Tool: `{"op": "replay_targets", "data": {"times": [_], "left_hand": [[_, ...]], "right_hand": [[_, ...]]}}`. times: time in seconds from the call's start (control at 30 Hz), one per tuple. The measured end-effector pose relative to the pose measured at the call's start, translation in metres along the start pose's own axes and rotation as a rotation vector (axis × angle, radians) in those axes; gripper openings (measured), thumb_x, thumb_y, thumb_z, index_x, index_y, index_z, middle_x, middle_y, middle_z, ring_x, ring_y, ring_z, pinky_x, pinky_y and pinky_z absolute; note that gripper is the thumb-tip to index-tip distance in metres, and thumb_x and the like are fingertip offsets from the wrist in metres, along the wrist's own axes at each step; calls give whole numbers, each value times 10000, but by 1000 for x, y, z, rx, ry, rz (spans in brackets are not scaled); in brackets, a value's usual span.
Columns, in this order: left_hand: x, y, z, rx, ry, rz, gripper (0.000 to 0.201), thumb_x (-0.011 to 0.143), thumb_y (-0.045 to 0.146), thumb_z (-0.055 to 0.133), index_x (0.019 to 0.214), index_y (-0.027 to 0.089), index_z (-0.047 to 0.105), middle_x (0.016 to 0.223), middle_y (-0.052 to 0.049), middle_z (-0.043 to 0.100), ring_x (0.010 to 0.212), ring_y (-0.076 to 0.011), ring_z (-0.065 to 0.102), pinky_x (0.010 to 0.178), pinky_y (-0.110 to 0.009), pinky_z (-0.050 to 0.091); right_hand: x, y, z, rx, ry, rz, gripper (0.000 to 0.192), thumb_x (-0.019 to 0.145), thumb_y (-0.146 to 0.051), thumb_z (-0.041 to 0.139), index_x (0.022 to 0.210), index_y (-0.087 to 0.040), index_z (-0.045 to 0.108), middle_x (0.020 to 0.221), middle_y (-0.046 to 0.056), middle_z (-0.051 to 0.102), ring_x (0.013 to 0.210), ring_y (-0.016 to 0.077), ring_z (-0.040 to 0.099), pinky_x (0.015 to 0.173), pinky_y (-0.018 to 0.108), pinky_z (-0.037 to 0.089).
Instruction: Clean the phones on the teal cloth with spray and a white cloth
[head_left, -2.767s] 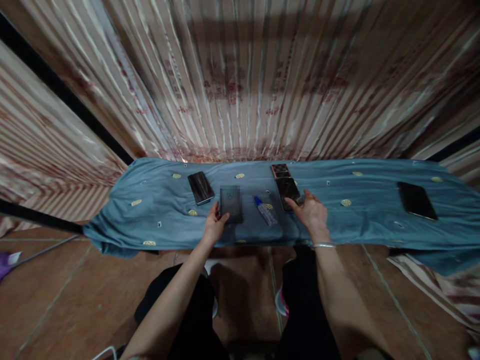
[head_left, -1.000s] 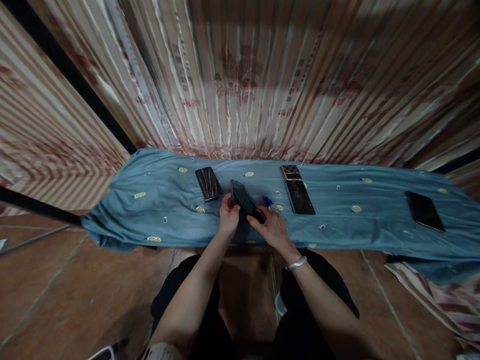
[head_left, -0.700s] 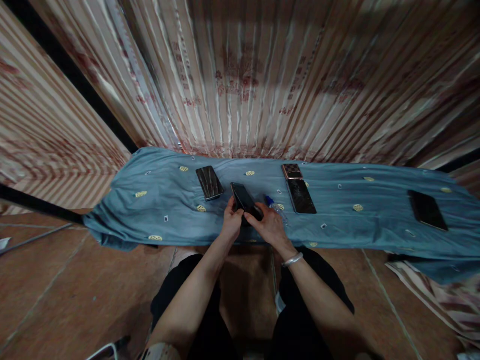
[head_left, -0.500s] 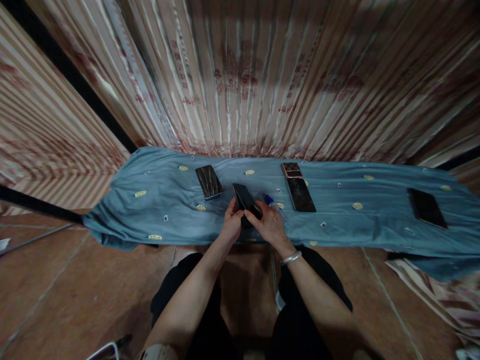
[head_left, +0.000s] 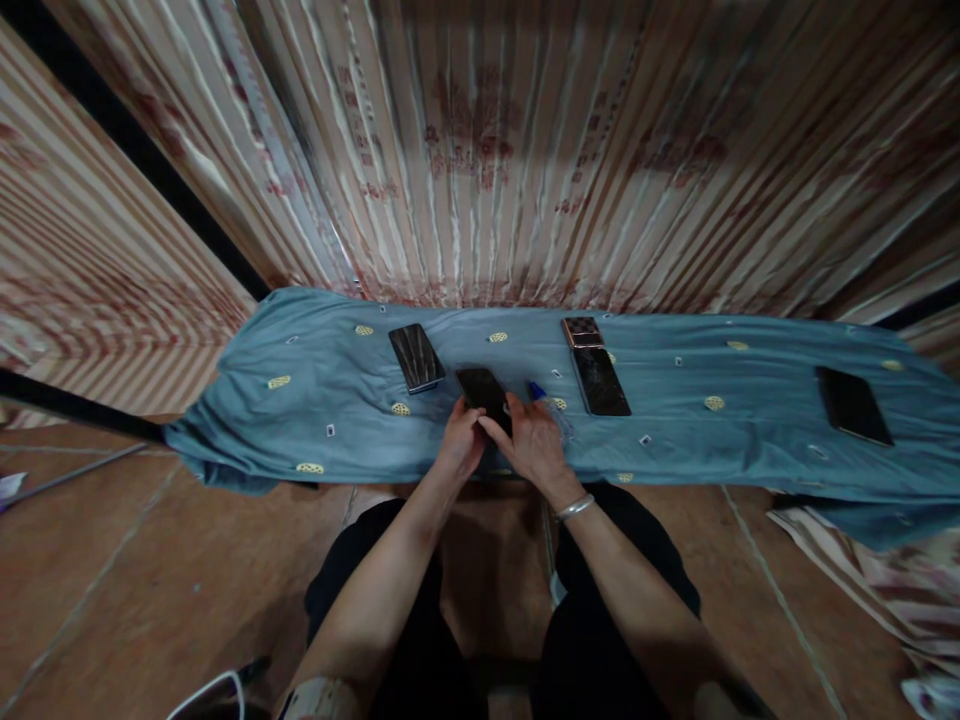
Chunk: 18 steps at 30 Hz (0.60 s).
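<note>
No readable branding anywhere. Both hands, left hand (head_left: 463, 445) and right hand (head_left: 529, 440), pinch a dark phone (head_left: 482, 387) over the blue cloth (head_left: 315, 400); striped curtain (head_left: 480, 150) behind.

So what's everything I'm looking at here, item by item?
held phone: one, black, in both hands over the cloth's near edge.
phones lying flat: four, dark; one left of the hands, two end to end right of them, one far right.
small bottle: one, clear with blue cap, lying by the right hand.
cloth: one, blue with yellow spots, draped over a long surface.
curtain: striped pink and cream, behind.
floor: brown tiles.
left hand: grips the held phone.
right hand: on the held phone; silver bracelet at the wrist.
</note>
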<state>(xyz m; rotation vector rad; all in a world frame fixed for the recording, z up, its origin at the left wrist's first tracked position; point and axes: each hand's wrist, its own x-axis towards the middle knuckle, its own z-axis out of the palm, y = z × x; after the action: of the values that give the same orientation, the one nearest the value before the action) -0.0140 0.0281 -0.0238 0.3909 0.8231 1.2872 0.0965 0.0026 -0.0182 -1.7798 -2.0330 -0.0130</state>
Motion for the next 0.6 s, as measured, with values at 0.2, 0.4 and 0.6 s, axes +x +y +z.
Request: {"op": "replay_targets", "data": {"times": [0.2,0.4,0.6], "left_hand": [[5,14,-11,4,-11,-33,429,593,58,622,1007,170,605,820,-19,727,944,-221,687,914,-385,505],[0,29,-15,30,-71,-106,377,623,85,617,993,156,636,931,-58,750,1028,-239,679,938,-400,521],[-5,32,-8,54,-127,-145,365,630,107,581,987,137,649,925,-71,754,1039,-266,678,910,-417,541]], "right_hand": [[8,20,-25,285,85,83,563,939,-572,436,1223,-121,620,1139,165,690,1051,297,615,920,400,456],[10,41,-34,824,-120,314,536,794,-688,541,806,-183,721,708,41,704,640,175,620,604,280,467],[5,30,-29,1399,-497,465,493,690,-656,684,656,-165,680,594,29,684,404,61,405,391,201,273]]}}
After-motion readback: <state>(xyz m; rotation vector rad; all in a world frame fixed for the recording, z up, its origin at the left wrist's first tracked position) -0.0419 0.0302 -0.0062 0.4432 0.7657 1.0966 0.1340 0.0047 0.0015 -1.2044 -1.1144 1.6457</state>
